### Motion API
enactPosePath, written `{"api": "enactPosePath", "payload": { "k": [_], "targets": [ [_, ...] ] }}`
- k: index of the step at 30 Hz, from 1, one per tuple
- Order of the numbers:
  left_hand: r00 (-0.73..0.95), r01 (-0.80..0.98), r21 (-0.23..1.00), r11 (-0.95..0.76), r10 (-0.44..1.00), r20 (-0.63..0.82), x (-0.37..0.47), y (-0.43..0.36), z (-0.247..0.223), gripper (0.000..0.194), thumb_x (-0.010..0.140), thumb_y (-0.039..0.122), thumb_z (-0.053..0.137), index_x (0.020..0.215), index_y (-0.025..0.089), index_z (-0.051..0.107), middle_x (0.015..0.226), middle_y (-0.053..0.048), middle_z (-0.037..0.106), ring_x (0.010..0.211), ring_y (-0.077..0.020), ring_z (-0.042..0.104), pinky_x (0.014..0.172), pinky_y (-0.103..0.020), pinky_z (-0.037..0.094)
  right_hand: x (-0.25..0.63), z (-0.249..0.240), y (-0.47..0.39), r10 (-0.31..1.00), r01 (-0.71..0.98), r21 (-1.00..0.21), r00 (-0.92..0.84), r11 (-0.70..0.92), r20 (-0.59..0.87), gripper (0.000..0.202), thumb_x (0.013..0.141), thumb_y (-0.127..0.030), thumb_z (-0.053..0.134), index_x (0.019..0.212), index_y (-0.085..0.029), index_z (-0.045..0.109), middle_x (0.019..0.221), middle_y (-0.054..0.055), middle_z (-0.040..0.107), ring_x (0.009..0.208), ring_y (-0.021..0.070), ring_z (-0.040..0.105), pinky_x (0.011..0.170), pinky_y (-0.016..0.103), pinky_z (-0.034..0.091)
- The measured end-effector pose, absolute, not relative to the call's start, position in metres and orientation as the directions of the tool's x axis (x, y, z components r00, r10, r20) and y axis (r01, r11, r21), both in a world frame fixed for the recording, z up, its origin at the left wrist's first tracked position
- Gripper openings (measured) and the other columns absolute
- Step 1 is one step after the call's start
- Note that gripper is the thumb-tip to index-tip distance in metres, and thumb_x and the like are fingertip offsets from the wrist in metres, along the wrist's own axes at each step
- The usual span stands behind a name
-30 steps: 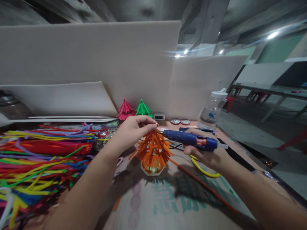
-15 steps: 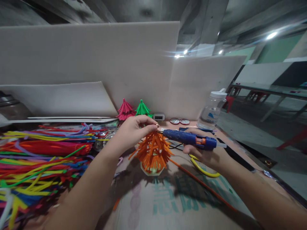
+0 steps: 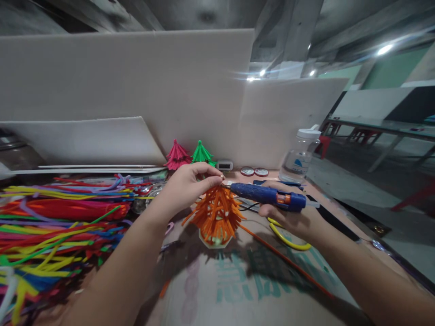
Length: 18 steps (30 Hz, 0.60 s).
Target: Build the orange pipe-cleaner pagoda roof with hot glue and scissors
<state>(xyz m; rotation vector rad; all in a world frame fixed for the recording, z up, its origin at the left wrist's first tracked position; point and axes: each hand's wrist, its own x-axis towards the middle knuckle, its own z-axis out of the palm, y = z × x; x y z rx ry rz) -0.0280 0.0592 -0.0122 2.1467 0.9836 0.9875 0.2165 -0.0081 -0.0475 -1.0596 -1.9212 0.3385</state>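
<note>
An orange pipe-cleaner tree [image 3: 217, 213] with tiered, fringed layers stands upright on a pale angular base [image 3: 215, 244]. My left hand [image 3: 192, 183] is closed in a pinch at its top, thumb and forefinger together, with a tiny pale bit showing at the fingertips. My right hand [image 3: 288, 213] grips a blue hot glue gun [image 3: 265, 194], held level. The gun's nozzle points left and meets the tree's top just below my left fingertips. Whether it touches is hard to tell. An orange pipe cleaner [image 3: 285, 260] slants over the cardboard at the lower right.
Many coloured pipe cleaners [image 3: 61, 226] lie heaped on the left. Behind are a pink tree [image 3: 176, 155], a green tree [image 3: 201, 153], a small display device [image 3: 224, 165] and a water bottle [image 3: 299, 156]. Yellow-handled tool [image 3: 288, 242] lies under my right hand; cardboard [image 3: 204, 290] covers the front.
Almost nothing differs. Both hands, the glue gun and the orange tree keep their places, apart from a very slight shift of the whole view.
</note>
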Motion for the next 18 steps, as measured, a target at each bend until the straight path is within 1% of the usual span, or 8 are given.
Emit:
{"api": "enactPosePath", "payload": {
  "k": [2, 4, 7, 11, 13, 16, 18],
  "targets": [
    [0.457, 0.378, 0.735, -0.563, 0.804, 0.381, -0.0282, 0.059, -0.012, 0.02, 0.085, 0.034, 0.066, 0.09, 0.017, 0.075, 0.086, -0.005, 0.074, 0.081, -0.018, 0.067, 0.075, -0.029, 0.05, 0.2166, -0.0465, -0.0078, 0.771, 0.544, -0.573, -0.253, 0.613, 0.585, 0.056, 0.079, -0.075, 0.058, 0.089, -0.021, 0.065, 0.081, 0.005, 0.069, 0.073, 0.0225, 0.065, 0.068, 0.032, 0.049],
    [0.456, 0.379, 0.733, -0.564, 0.803, 0.383, -0.0284, 0.059, -0.0119, 0.02, 0.085, 0.033, 0.066, 0.091, 0.017, 0.075, 0.086, -0.005, 0.074, 0.081, -0.0178, 0.067, 0.075, -0.029, 0.05, 0.2157, -0.0448, -0.0085, 0.765, 0.555, -0.559, -0.254, 0.616, 0.591, 0.057, 0.078, -0.077, 0.056, 0.088, -0.021, 0.065, 0.082, 0.006, 0.069, 0.076, 0.0233, 0.066, 0.071, 0.032, 0.05],
    [0.458, 0.388, 0.719, -0.576, 0.798, 0.392, -0.0289, 0.0593, -0.0122, 0.02, 0.085, 0.033, 0.065, 0.091, 0.017, 0.075, 0.087, -0.005, 0.074, 0.081, -0.0177, 0.067, 0.074, -0.028, 0.051, 0.2138, -0.0433, -0.0103, 0.775, 0.56, -0.563, -0.264, 0.608, 0.574, 0.056, 0.079, -0.076, 0.057, 0.08, -0.021, 0.065, 0.078, 0.005, 0.068, 0.071, 0.0218, 0.065, 0.067, 0.031, 0.05],
    [0.459, 0.397, 0.706, -0.586, 0.793, 0.4, -0.0297, 0.0597, -0.0124, 0.02, 0.086, 0.033, 0.065, 0.091, 0.018, 0.075, 0.087, -0.005, 0.074, 0.082, -0.0177, 0.067, 0.075, -0.028, 0.051, 0.2146, -0.0445, -0.0099, 0.775, 0.576, -0.559, -0.234, 0.597, 0.586, 0.053, 0.077, -0.074, 0.061, 0.081, -0.021, 0.067, 0.077, 0.006, 0.068, 0.069, 0.0229, 0.065, 0.067, 0.034, 0.052],
    [0.459, 0.403, 0.7, -0.59, 0.792, 0.403, -0.0297, 0.0599, -0.0122, 0.019, 0.086, 0.033, 0.065, 0.092, 0.018, 0.076, 0.088, -0.005, 0.074, 0.082, -0.0176, 0.067, 0.075, -0.028, 0.05, 0.2168, -0.0445, -0.0082, 0.773, 0.577, -0.55, -0.254, 0.604, 0.581, 0.049, 0.078, -0.071, 0.064, 0.079, -0.021, 0.068, 0.078, 0.006, 0.068, 0.071, 0.0235, 0.065, 0.069, 0.036, 0.054],
    [0.456, 0.406, 0.697, -0.591, 0.792, 0.406, -0.0293, 0.0595, -0.0116, 0.019, 0.086, 0.032, 0.065, 0.092, 0.018, 0.076, 0.089, -0.005, 0.074, 0.082, -0.0176, 0.067, 0.075, -0.028, 0.05, 0.2195, -0.0421, -0.0064, 0.763, 0.572, -0.53, -0.311, 0.626, 0.567, 0.042, 0.079, -0.065, 0.068, 0.081, -0.023, 0.071, 0.088, 0.008, 0.069, 0.085, 0.0265, 0.066, 0.078, 0.039, 0.055],
    [0.45, 0.41, 0.699, -0.586, 0.796, 0.404, -0.0291, 0.0588, -0.0112, 0.019, 0.086, 0.032, 0.065, 0.092, 0.018, 0.076, 0.089, -0.005, 0.074, 0.082, -0.0179, 0.068, 0.074, -0.028, 0.051, 0.2199, -0.0401, -0.0064, 0.757, 0.572, -0.521, -0.319, 0.633, 0.57, 0.042, 0.079, -0.065, 0.068, 0.084, -0.023, 0.072, 0.091, 0.008, 0.07, 0.093, 0.0281, 0.065, 0.084, 0.04, 0.054]
  ]
}}
